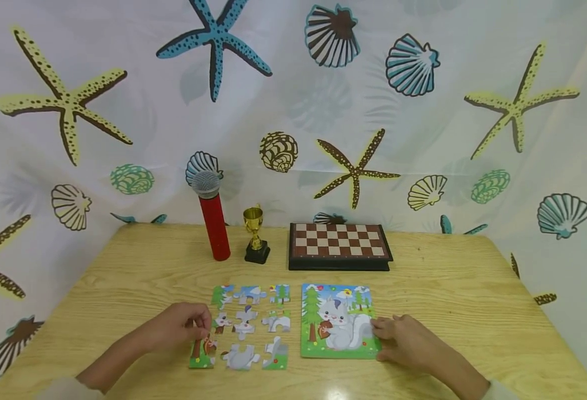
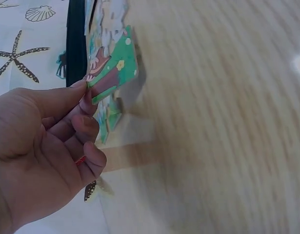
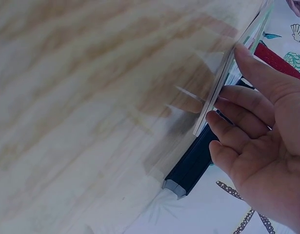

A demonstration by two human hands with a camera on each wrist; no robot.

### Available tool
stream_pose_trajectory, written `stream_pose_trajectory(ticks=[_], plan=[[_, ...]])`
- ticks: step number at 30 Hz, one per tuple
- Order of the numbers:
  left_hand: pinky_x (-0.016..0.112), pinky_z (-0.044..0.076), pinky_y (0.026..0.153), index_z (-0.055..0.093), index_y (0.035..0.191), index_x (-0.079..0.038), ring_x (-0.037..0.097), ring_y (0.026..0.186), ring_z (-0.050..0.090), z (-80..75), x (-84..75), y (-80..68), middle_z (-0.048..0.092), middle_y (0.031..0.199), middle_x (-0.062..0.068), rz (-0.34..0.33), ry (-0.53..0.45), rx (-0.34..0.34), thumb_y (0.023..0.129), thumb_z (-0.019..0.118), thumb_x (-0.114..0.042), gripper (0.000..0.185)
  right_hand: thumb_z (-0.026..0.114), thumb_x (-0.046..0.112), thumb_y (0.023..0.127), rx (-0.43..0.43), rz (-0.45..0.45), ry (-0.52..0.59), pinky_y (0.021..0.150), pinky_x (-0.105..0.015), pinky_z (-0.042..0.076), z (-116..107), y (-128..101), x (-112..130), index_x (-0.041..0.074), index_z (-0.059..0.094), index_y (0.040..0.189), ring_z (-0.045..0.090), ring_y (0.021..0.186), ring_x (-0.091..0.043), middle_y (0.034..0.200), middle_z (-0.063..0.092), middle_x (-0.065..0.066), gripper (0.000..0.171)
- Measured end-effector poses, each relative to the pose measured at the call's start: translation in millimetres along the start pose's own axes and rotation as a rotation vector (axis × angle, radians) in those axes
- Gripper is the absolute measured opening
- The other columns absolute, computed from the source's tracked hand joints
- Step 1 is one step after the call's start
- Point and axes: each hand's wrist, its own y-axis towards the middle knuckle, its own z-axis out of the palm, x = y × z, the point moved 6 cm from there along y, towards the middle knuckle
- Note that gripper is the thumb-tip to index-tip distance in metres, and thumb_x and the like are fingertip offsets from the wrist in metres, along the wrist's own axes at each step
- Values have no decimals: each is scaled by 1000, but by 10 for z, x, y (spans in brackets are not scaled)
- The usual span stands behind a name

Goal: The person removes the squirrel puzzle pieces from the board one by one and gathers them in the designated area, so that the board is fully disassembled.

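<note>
Fingertips of the left hand [image 1: 175, 328] pinch the top edge of a green-and-brown jigsaw piece [image 1: 202, 352], the bottom-left one of the loose pieces [image 1: 251, 326] laid out in a rough grid on the wooden table [image 1: 453, 289]; the left wrist view shows the thumb and forefinger closed on its corner [image 2: 113, 68] with the remaining fingers loosely curled beneath. At about three o'clock from that hand, beyond the loose pieces, the right hand [image 1: 405, 341] rests at the right edge of the squirrel puzzle board [image 1: 337, 321], its fingers fairly straight and lying against the thin board rim [image 3: 223, 85], steadying rather than clenching it. Judging by its thinness, the piece looks like light, stiff card: it should lift with almost no effort, but its glossy printed face may slip, and its knobs could bend or crease if squeezed hard, so a light pinch across a straight outer edge seems the safest hold. The board likewise appears flat, rigid and light, best held by its border. At twelve o'clock from the puzzle sits a closed chessboard box [image 1: 340, 247]; at about eleven o'clock stand a small gold trophy [image 1: 255, 236] and a red microphone [image 1: 213, 216] on end, all before a seashell-and-starfish curtain [image 1: 413, 66].
</note>
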Motion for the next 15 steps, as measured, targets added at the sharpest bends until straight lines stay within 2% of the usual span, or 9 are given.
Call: stream_pose_trajectory(ticks=[10, 15], plan=[[21, 40, 55, 61, 88, -8, 5, 63, 48, 71, 98, 9, 60, 79, 1, -81, 0, -17, 89, 64, -17, 10, 73, 30, 80, -3, -11, -47, 97, -55, 43, -15, 41, 29, 2, 65, 119, 56, 121, -34, 129, 61, -13, 48], [21, 40, 54, 61, 87, -7, 5, 61, 48, 62, 103, 22, 58, 76, 1, -91, 15, -33, 88, 66, -14, 9, 73, 39, 80, 33, 4, -120, 94, -50, 46, -60, 98, 57, 5, 68, 116, 60, 117, -29, 122, 66, -10, 49]])
